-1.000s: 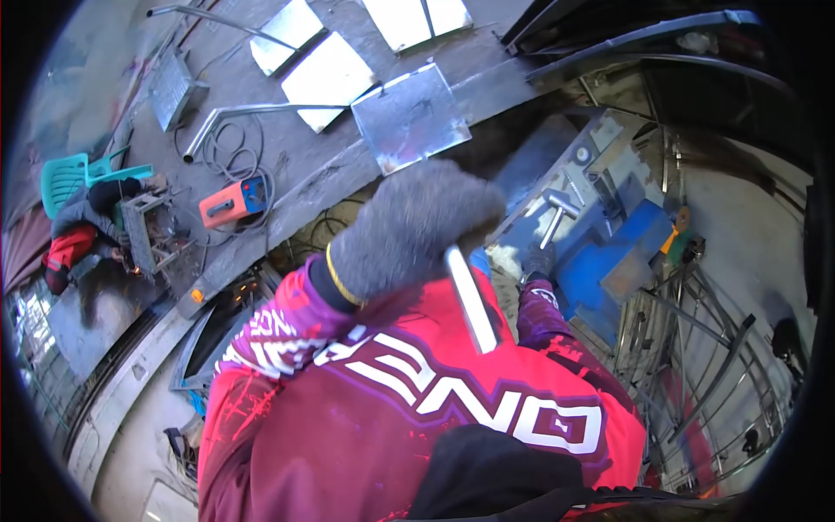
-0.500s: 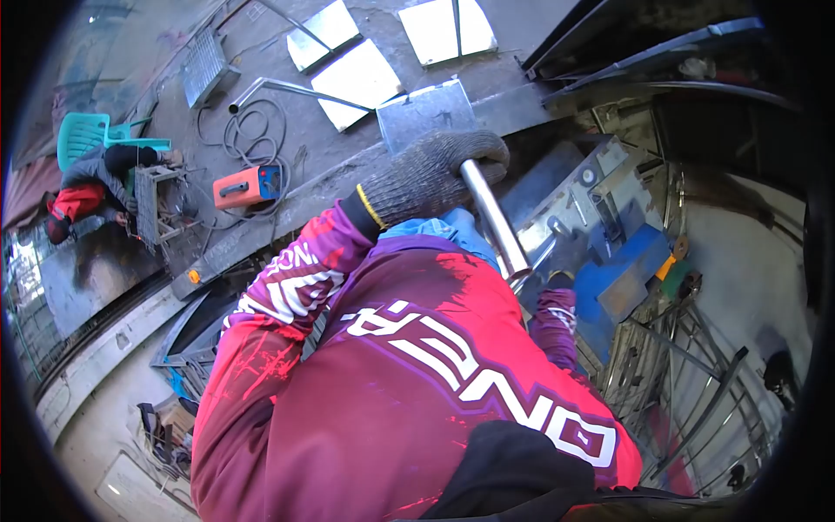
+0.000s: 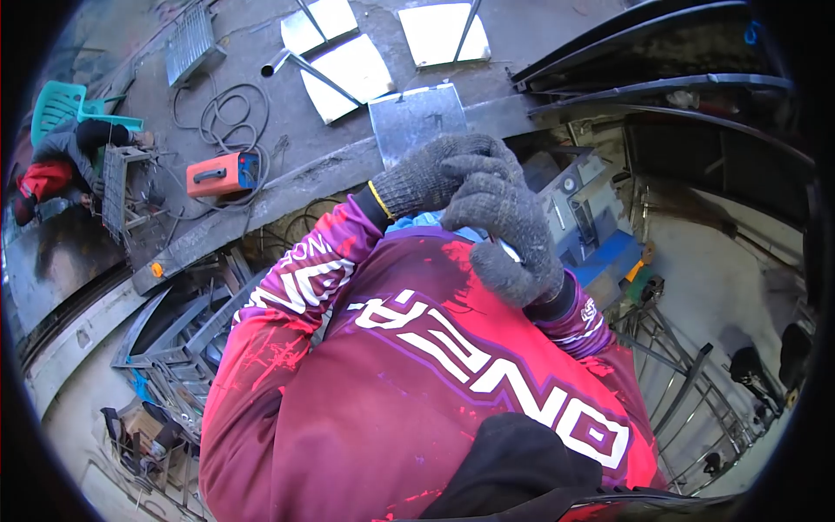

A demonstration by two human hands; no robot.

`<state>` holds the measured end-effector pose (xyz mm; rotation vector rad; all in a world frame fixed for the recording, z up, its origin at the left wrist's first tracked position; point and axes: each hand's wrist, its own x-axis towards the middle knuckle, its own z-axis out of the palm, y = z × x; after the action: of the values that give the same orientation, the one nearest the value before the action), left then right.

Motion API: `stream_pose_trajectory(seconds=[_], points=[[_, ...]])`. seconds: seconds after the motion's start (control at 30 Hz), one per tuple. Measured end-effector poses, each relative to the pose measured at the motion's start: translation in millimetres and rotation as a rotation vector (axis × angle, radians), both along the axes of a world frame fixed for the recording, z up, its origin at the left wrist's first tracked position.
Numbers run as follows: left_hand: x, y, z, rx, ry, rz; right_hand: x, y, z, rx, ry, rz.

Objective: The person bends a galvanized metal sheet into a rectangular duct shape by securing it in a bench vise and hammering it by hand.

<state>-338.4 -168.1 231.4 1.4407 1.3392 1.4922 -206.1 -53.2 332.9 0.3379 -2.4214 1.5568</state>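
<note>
My left hand (image 3: 426, 177), in a dark knitted glove with a yellow edge, is closed around the upper part of a shiny metal tube. Against it, my right hand (image 3: 513, 235) wears a similar glove and has its fingers wrapped round the same tube. Only a small bright piece of the metal tube (image 3: 509, 251) shows between the fingers; the gloves hide the rest. Both hands are in front of my chest. Just beyond them lies a square grey metal plate (image 3: 416, 117).
Bright plates (image 3: 348, 76) with thin bars lie on the ground ahead. An orange welding machine (image 3: 223, 176) and coiled cable (image 3: 228, 117) are at left. Farther left, a person (image 3: 48, 178) bends beside a metal frame (image 3: 126, 191). A blue metal part (image 3: 609, 259) stands at right.
My right hand has risen from beside the metal parts at right and closed round the tube below my left hand. The tube is now mostly covered. The view has shifted slightly.
</note>
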Motion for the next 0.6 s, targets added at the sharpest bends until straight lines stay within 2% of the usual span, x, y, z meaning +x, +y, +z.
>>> stream_pose_trajectory(seconds=[0.07, 0.1, 0.2, 0.23, 0.27, 0.33, 0.37, 0.43, 0.5, 0.6], points=[[1, -6, 5, 0.003, 0.242, 0.098, -5, -9, 4, -0.012, -0.005, -0.01], [3, -10, 7, -0.085, 0.077, 0.085, -7, -10, 6, 0.032, -0.022, 0.02], [-8, -34, -17, -0.233, 0.005, 0.037, -13, -39, 11, 0.071, 0.003, 0.017], [-9, -43, -27, -0.224, 0.167, 0.151, -13, -52, 8, 0.063, 0.016, 0.014], [-11, -57, -31, -0.223, 0.166, 0.15, -13, -59, 7, 0.056, 0.03, 0.01], [-18, -89, -40, -0.508, 0.27, 0.348, -12, -52, 8, 0.084, -0.012, 0.021], [-22, -104, -49, -0.508, 0.261, 0.345, -12, -48, 7, 0.085, -0.018, 0.02], [-31, -132, -71, -0.683, 0.119, 0.526, -11, -51, 5, 0.057, -0.013, 0.006], [-38, -155, -92, -0.712, 0.122, 0.556, -9, -50, 4, 0.051, -0.016, 0.01], [-40, -165, -97, -0.753, 0.16, 0.576, -6, -49, 4, 0.041, -0.023, 0.059]])
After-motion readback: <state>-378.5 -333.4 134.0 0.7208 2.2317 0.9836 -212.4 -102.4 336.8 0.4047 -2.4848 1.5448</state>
